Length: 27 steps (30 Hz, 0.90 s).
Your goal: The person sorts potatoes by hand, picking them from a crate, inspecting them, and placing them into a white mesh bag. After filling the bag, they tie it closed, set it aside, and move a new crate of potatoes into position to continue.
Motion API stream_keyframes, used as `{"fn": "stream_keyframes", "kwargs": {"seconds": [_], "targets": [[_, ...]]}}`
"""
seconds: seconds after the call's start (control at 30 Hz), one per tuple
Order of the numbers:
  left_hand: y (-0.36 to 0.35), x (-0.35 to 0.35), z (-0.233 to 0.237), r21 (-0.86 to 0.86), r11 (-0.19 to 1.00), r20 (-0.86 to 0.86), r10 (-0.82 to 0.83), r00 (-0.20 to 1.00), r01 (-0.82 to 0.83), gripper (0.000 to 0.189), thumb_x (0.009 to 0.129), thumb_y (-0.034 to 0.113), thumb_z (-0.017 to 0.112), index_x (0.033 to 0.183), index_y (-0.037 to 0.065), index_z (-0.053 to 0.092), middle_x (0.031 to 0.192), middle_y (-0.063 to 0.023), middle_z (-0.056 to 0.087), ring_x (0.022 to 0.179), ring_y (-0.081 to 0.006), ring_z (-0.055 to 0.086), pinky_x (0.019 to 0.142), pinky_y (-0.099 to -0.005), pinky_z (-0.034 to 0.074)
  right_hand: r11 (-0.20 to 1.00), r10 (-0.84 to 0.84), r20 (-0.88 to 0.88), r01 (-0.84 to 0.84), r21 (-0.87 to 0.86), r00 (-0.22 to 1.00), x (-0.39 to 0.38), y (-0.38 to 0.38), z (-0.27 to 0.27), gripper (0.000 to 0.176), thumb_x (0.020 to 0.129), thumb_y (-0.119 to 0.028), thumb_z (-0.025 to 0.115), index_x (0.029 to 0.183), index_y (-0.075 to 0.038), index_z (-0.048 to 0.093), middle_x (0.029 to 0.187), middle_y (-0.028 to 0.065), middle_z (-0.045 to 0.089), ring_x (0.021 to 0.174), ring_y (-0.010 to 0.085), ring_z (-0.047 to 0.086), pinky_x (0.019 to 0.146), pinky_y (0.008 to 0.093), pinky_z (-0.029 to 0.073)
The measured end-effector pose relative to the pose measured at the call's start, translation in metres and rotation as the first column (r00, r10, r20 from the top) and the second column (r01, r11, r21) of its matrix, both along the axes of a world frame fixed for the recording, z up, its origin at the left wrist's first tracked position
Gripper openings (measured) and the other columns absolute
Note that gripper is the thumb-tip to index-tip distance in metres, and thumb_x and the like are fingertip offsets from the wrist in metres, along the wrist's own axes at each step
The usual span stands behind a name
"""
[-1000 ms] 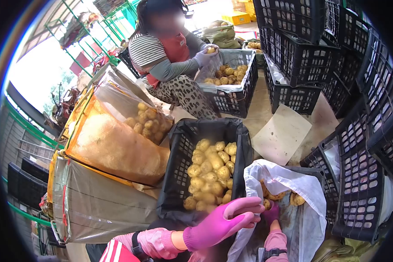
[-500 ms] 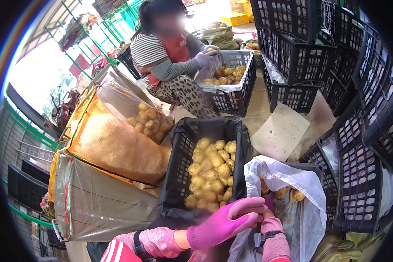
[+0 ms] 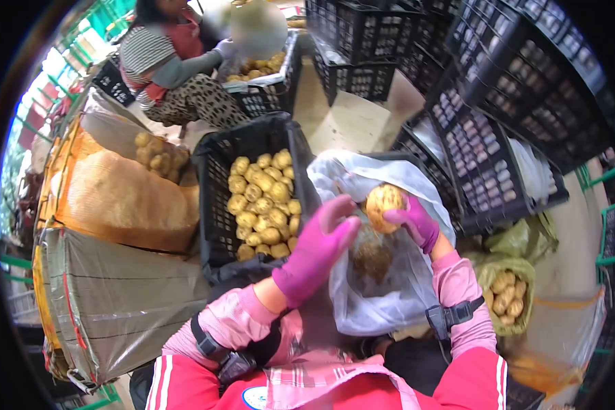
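My right hand (image 3: pixel 420 222), in a pink-purple glove, grips a large potato (image 3: pixel 385 203) above the crate lined with white plastic (image 3: pixel 369 311). My left hand (image 3: pixel 319 249), gloved alike, is raised just left of that potato, fingers apart and holding nothing. Inside the white liner lies a brown clump (image 3: pixel 372 261), too blurred to make out. Left of it stands a black crate (image 3: pixel 215 229) with a dark liner, holding several yellow potatoes (image 3: pixel 263 201).
Across from me a person (image 3: pixel 167 61) sits beside another potato crate (image 3: pixel 290 78). Black crates (image 3: pixel 471 150) are stacked at the right. A green sack of potatoes (image 3: pixel 488 280) stands at lower right, and large filled sacks (image 3: pixel 130 198) are at the left.
The view has swung right and down. My hands, close together before, are now apart, and my right hand has come up out of the white-lined crate with a potato.
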<state>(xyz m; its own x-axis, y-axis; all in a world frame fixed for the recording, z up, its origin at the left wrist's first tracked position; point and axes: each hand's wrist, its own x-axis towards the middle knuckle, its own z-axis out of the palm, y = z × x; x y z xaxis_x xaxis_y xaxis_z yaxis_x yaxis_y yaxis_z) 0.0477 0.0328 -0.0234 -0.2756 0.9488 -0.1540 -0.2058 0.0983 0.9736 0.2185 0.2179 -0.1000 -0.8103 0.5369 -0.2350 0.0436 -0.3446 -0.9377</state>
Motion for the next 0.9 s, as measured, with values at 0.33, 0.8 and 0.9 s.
{"fn": "stream_keyframes", "kwargs": {"seconds": [0.33,0.8,0.9], "targets": [[0.014,0.025,-0.024,0.17,0.959,0.117,-0.25,0.961,0.229,0.058,0.091,0.035,0.054,0.14,0.009,0.037,0.13,-0.0083,0.056,0.116,-0.0204,0.059,0.095,-0.0331,0.05,0.975,-0.213,-0.181,0.219,0.019,0.96,0.028,-0.116,0.118,0.067,0.073,-0.01,0.078,0.134,0.001,0.051,0.117,0.0054,0.064,0.106,0.0142,0.062,0.096,0.0301,0.048],[0.007,0.003,-0.03,0.193,0.861,-0.468,-0.341,0.815,0.471,0.046,0.09,0.019,0.066,0.128,0.003,0.047,0.109,-0.0167,0.066,0.087,-0.0247,0.069,0.079,-0.0359,0.058,0.895,-0.362,-0.216,0.403,0.19,0.907,0.041,-0.108,0.116,0.071,0.068,-0.002,0.082,0.132,-0.003,0.052,0.119,0.0069,0.062,0.106,0.014,0.06,0.092,0.0291,0.05],[0.002,0.021,0.016,0.098,0.848,0.179,-0.53,0.829,0.521,0.055,0.096,0.044,0.054,0.132,0.003,0.046,0.11,-0.0148,0.066,0.084,-0.0216,0.07,0.077,-0.0342,0.059,0.914,-0.324,-0.16,0.352,0.201,0.932,0.038,-0.109,0.111,0.072,0.068,-0.003,0.083,0.133,-0.004,0.051,0.12,0.0068,0.061,0.107,0.0143,0.06,0.092,0.029,0.05]]}}
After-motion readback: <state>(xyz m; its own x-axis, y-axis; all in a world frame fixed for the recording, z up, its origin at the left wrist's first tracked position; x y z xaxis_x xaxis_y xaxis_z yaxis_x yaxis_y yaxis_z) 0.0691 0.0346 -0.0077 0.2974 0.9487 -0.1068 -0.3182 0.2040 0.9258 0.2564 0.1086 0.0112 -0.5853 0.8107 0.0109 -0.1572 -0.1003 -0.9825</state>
